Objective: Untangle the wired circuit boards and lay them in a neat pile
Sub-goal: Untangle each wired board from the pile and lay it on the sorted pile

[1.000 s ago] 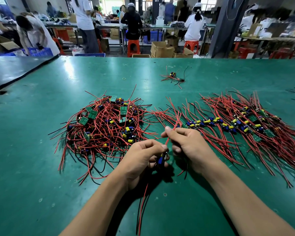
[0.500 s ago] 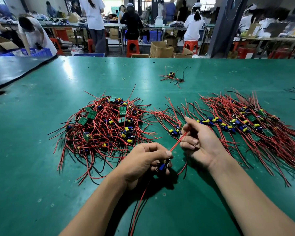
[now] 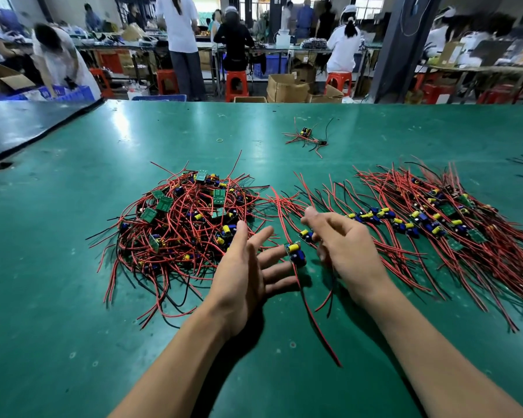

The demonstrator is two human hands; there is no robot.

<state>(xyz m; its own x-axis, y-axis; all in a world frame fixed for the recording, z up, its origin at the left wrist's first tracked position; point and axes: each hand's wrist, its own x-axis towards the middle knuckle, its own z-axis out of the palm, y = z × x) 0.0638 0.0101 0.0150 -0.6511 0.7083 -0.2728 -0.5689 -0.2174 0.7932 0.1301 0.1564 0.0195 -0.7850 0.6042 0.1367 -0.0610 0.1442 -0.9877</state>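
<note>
A tangled heap of small circuit boards [image 3: 187, 224] with red and black wires lies left of centre on the green table [image 3: 73, 297]. To the right, a laid-out row of boards [image 3: 429, 221] has its wires fanned roughly parallel. Between my hands lies one wired board [image 3: 296, 253] with yellow and blue parts, its red wire trailing toward me. My left hand [image 3: 245, 273] is spread with straight fingers, fingertips beside that board. My right hand [image 3: 347, 245] hovers just right of it, fingers loosely curled and holding nothing.
A stray wired board [image 3: 305, 134] lies further back at centre, with a small rubber band [image 3: 220, 140] to its left. A dark table [image 3: 18, 128] adjoins at the far left. Several people work at benches beyond the far edge, among cardboard boxes [image 3: 287, 87].
Both hands let go of the board and wire they were pinching. The board now lies on the table at the left end of the row, and the hands have spread apart.
</note>
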